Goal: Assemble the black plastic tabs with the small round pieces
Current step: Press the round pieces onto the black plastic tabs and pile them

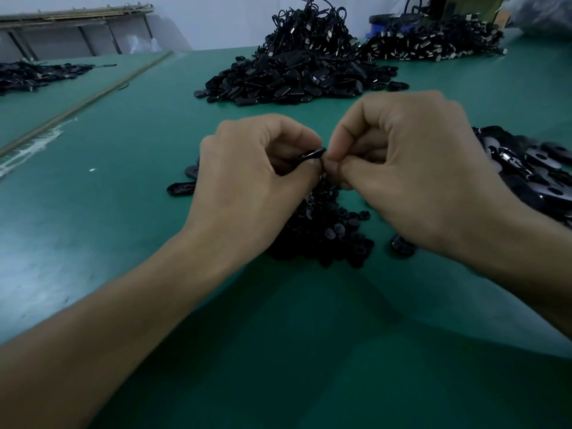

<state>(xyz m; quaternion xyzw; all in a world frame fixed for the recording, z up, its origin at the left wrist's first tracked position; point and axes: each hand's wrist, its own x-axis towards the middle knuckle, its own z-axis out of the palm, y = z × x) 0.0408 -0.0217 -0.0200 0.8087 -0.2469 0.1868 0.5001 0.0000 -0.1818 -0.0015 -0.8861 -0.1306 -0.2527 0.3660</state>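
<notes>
Green matting covers the bench [278, 351], bare in front where both forearms reach in. Above a low pile of round pieces [325, 236], the left hand [247, 181] pinches a black tab [312, 154] between thumb and curled fingers, its free end pointing toward the right hand [418, 174]. The right fingers are curled tight, thumb and forefinger tips meeting at the tab's end; whether they hold a round piece I cannot tell. Two loose tabs [181, 188] lie just left of the left hand, and a spread of tabs [532, 171] lies at the right edge. Farther back sits a tall black heap [294, 78], with another [433, 44] behind it to the right. A wooden strip [93, 97] divides off the left side, which bears a smaller pile [34, 75]. A pale wall [216, 20] and a rack [77, 17] close the room.
</notes>
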